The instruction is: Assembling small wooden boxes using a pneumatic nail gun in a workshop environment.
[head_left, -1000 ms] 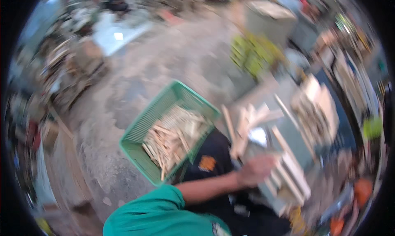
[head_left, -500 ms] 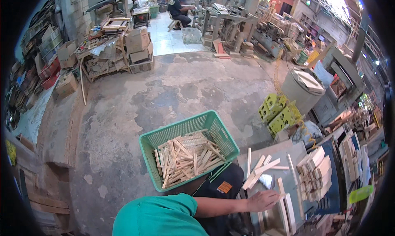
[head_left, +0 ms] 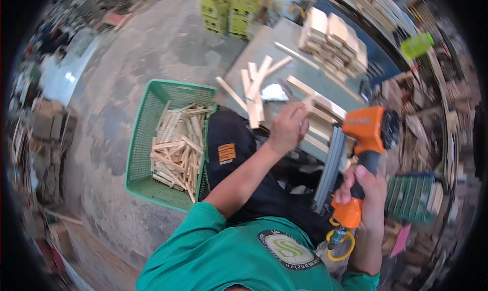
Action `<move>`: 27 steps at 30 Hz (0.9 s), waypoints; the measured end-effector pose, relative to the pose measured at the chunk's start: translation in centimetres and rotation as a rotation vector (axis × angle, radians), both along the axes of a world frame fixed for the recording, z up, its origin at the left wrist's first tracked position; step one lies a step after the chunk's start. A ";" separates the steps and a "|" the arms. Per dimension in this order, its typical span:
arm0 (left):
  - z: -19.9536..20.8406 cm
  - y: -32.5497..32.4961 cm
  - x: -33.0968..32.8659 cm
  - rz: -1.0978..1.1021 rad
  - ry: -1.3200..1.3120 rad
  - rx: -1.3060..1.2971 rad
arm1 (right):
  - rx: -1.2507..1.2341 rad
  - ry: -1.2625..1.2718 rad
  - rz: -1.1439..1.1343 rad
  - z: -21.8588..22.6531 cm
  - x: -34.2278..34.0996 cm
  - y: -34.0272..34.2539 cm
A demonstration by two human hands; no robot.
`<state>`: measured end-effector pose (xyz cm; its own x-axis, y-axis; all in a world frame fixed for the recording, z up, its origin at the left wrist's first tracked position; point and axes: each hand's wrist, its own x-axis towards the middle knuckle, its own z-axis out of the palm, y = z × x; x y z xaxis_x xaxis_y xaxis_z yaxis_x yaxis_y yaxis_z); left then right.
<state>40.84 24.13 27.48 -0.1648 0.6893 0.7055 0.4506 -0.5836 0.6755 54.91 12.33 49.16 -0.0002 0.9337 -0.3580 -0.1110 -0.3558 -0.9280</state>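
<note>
My right hand [head_left: 365,183] is wrapped round the dark grip of an orange nail gun [head_left: 363,126]. Its grey magazine [head_left: 329,169] slants down toward my lap, and a yellow coiled air hose [head_left: 341,246] hangs off the handle end. The gun's nose is close to the right ends of some pale wooden strips [head_left: 323,105] on the worktable [head_left: 284,42]. At the strips' other end my left hand [head_left: 290,127] is closed, its fingertips pinching the wood. Slight blur hides whether the gun's nose touches it.
A green plastic basket [head_left: 138,154] full of wooden sticks stands left of my leg. Loose sticks [head_left: 256,83] lie across the table's left part, near a white scrap [head_left: 274,92]. Stacked wooden blocks [head_left: 333,39] sit at the back. Yellow-green crates [head_left: 229,14] stand beyond the table.
My view has swung right and down toward the table. The right hand with the nail gun has come into view beside the strips. My left hand stays at the wood.
</note>
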 end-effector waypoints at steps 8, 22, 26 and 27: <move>-0.1 -0.4 1.1 -0.007 0.038 -0.002 | -0.064 -0.015 0.051 -0.2 -2.7 1.2; -1.0 0.0 1.0 -0.049 0.015 0.000 | -0.114 0.175 -0.043 -0.4 -4.5 3.4; -1.0 -0.1 0.9 -0.056 0.010 -0.011 | -0.117 0.166 -0.052 -0.2 -4.7 3.5; -0.9 -0.2 0.9 -0.060 0.011 -0.011 | -0.117 0.166 -0.055 -0.1 -4.6 3.5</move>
<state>41.73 23.97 26.55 -0.1156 0.7051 0.6996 0.4226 -0.6025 0.6771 50.27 15.84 49.02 -0.0186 0.8862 -0.4629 -0.2813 -0.4489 -0.8482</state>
